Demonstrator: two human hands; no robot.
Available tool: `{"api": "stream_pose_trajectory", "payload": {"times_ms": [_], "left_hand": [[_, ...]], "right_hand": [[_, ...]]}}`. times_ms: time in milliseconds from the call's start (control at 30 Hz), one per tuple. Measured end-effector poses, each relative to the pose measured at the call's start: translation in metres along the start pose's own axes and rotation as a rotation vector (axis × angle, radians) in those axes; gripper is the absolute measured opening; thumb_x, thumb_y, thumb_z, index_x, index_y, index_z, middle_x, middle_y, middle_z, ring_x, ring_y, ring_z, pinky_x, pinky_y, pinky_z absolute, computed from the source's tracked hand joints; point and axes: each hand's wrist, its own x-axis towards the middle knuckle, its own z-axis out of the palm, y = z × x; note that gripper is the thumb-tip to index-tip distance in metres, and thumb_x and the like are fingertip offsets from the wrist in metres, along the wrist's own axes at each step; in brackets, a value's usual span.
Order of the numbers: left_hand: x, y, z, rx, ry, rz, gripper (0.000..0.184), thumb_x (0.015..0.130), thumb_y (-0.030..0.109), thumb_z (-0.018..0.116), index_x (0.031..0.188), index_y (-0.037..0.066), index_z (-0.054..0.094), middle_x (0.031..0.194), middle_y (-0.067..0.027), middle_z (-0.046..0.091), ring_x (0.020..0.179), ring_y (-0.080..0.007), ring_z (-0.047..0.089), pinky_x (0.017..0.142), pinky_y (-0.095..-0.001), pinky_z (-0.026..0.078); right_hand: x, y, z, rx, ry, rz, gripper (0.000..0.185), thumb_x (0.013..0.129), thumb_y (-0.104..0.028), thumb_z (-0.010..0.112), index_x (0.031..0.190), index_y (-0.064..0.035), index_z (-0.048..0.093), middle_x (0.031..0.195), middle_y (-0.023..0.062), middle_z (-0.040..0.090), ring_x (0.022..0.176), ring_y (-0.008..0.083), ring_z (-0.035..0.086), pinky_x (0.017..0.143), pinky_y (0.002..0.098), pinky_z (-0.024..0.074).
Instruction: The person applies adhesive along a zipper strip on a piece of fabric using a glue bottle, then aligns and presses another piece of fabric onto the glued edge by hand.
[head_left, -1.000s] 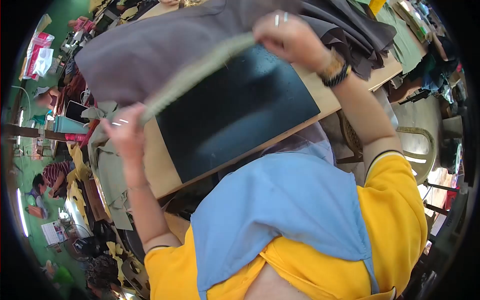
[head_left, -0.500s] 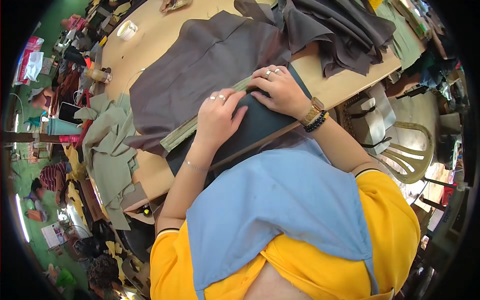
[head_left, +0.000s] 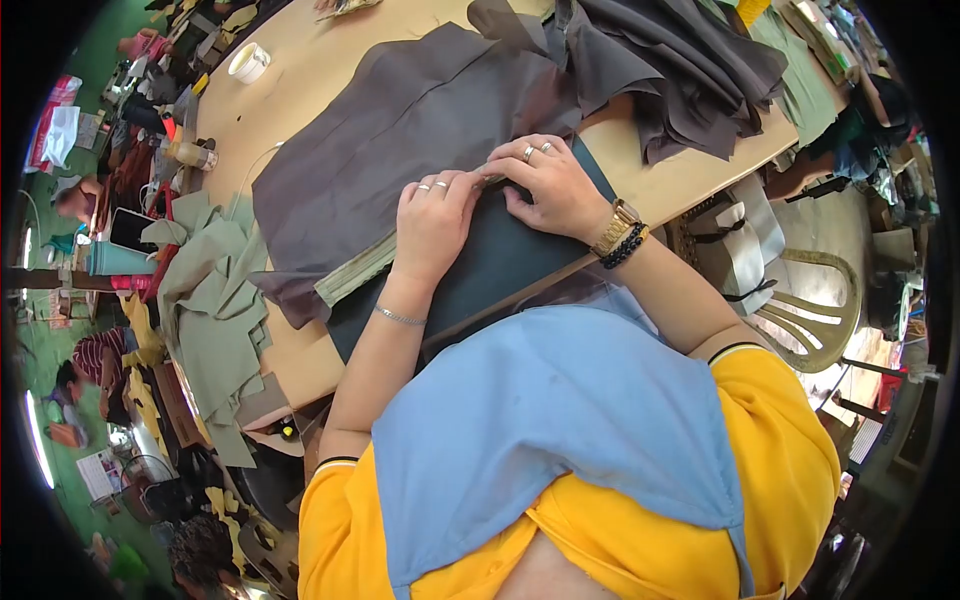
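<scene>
A large dark brown panel (head_left: 390, 140), fabric or thin leather, lies across the table with a narrow olive-green strip (head_left: 352, 272) along its near edge. My left hand (head_left: 437, 222) is closed at that edge, its fingertips bent over the strip and partly hidden. Close beside it, my right hand (head_left: 555, 190) pinches the same edge between thumb and fingers. The two hands nearly touch at the fingertips. Under both of them rests a flat dark board (head_left: 500, 245), set along the table's near side.
Crumpled dark brown pieces (head_left: 680, 70) are heaped at the far right. Grey-green cloth pieces (head_left: 210, 310) hang over the table's left side. A white cup (head_left: 250, 63) stands on the table (head_left: 310, 70) at the far left. To the right is a chair (head_left: 815, 300) with a bag.
My left hand has shifted slightly right, its thumb now tucked in at the strip. The fingertips of both hands are closer together on the panel's edge.
</scene>
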Motion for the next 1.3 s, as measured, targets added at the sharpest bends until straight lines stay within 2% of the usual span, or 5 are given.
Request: {"api": "stream_pose_trajectory", "payload": {"times_ms": [467,667,867,1100,1300], "left_hand": [[-0.001,-0.003,0.001,-0.105,0.027,-0.041,0.013,0.086,0.012,0.071,0.098,0.008,0.065,0.092,-0.0051,0.07,0.084,-0.0262,0.067,0.08,-0.0373,0.05],[-0.001,-0.003,0.001,-0.065,0.01,-0.067,0.011,0.088,0.014,0.071,0.093,0.008,0.064,0.091,-0.005,0.07,0.083,-0.0264,0.067,0.079,-0.0379,0.05],[0.001,-0.001,0.001,-0.075,0.023,-0.037,0.009,0.088,0.014,0.07,0.092,0.008,0.064,0.089,-0.0045,0.068,0.084,-0.0258,0.066,0.08,-0.0386,0.049],[-0.003,-0.005,0.001,-0.079,0.041,-0.112,0.01,0.087,0.015,0.071,0.09,0.009,0.065,0.09,-0.0043,0.068,0.086,-0.0261,0.065,0.083,-0.0391,0.048],[-0.003,-0.005,0.002,-0.088,0.057,-0.096,0.01,0.086,0.016,0.072,0.089,0.009,0.066,0.091,-0.0038,0.068,0.087,-0.0261,0.065,0.084,-0.04,0.048]], "right_hand": [[-0.001,0.004,0.003,0.003,0.002,0.022,0.011,0.09,-0.018,0.07,0.099,-0.0136,0.067,0.107,0.0002,0.068,0.105,0.0233,0.064,0.097,0.0418,0.0442],[-0.002,0.0,0.003,-0.055,-0.032,-0.004,0.012,0.09,-0.02,0.071,0.101,-0.0177,0.069,0.116,-0.0015,0.066,0.112,0.0212,0.062,0.107,0.0476,0.0412],[-0.002,-0.002,-0.002,-0.064,-0.002,0.016,0.01,0.09,-0.019,0.071,0.1,-0.0182,0.068,0.115,-0.0031,0.066,0.112,0.0208,0.062,0.109,0.0529,0.0389],[-0.006,0.01,-0.003,0.126,0.123,0.304,0.007,0.097,-0.015,0.064,0.104,-0.0142,0.065,0.111,-0.0011,0.067,0.109,0.022,0.063,0.111,0.0542,0.0353],[-0.002,-0.002,-0.001,-0.049,0.065,0.124,0.014,0.093,-0.019,0.07,0.106,-0.018,0.068,0.112,-0.0051,0.068,0.111,0.0203,0.062,0.114,0.0595,0.0306]]}}
